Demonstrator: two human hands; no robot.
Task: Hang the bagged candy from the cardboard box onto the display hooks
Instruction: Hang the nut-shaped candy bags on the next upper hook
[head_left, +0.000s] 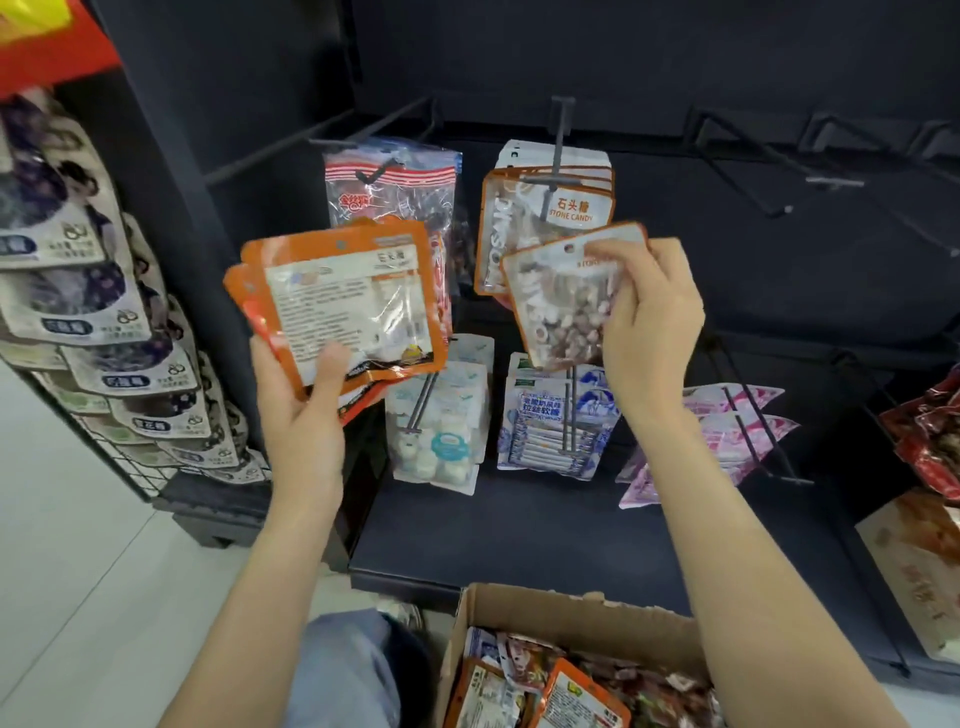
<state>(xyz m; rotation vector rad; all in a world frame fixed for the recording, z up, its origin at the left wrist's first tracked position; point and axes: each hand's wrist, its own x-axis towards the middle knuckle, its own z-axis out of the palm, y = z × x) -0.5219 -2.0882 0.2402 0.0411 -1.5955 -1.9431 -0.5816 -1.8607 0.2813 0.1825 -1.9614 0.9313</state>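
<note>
My left hand (304, 400) grips a fanned stack of orange-edged stone candy bags (343, 301), their printed backs facing me. My right hand (649, 322) pinches one more orange-edged candy bag (558, 306) by its top corner, tilted, just below and in front of the grey display hook (558, 150). Several matching stone candy bags (545, 218) hang on that hook. The cardboard box (530, 608) stands open at the bottom, holding several more candy bags (576, 691).
Red-striped bags (389, 187) hang on the hook to the left. White marshmallow bags (441, 421), blue-white bags (556, 415) and pink bags (727, 431) fill the lower hooks. Bare hooks (753, 171) stick out upper right. A rack of snack packets (93, 322) stands left.
</note>
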